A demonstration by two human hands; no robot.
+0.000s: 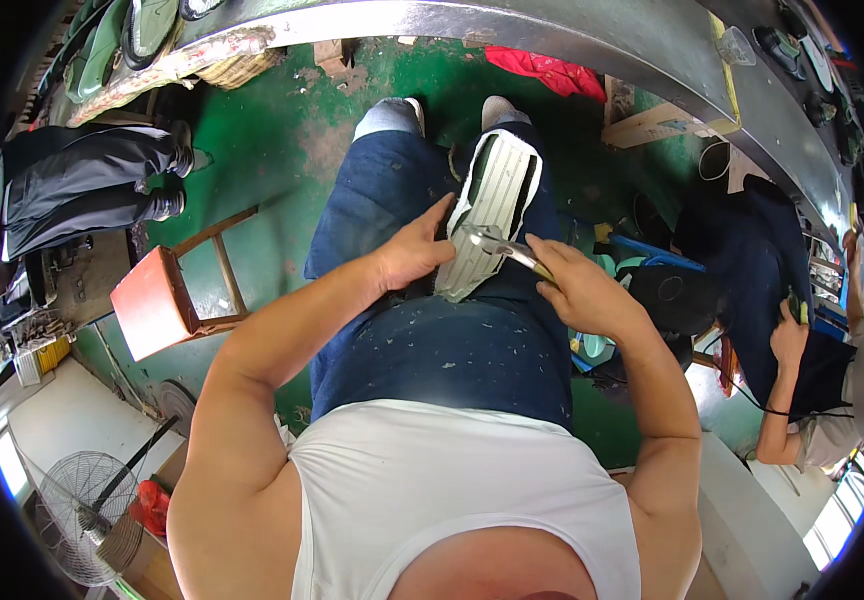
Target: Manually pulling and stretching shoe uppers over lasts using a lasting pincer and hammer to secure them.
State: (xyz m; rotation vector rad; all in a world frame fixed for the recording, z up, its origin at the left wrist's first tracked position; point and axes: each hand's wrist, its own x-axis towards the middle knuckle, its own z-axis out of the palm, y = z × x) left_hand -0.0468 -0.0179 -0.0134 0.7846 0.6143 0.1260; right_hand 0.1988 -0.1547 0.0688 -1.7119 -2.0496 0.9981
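Shoe (497, 190), white-edged, pale striped underside facing up, lies lengthwise over the person's right thigh, far end toward the knee, near end by the lap. Right hand (589, 288) curled round the handle of metal pliers (497, 243); their head sits over the shoe's middle, contact unclear. Left hand (417, 248) at the shoe's left edge, index finger stretched along it, thumb near the pliers head; other fingers hidden, can't tell if it pinches.

Any lettering too small to make out.

Navy trousers (442, 365) flecked with pale bits. Grey metal surface (572, 28) arcs across the top; shoes (147, 35) by its left end, more shoes (820, 105) by its right end. Below its near edge: woven basket (237, 70), red cloth (547, 72), wooden board (660, 126). Green floor (262, 120), scuffed. Left side: red-topped stool (155, 300), caged fan (87, 515), someone's dark trousers (92, 180). Right side: co-worker's hand (790, 335) holding something small, hard to identify.

Co-worker cut off by the fisheye rim; person at left only partly shown. Clutter under the right forearm overlapped, unclear.
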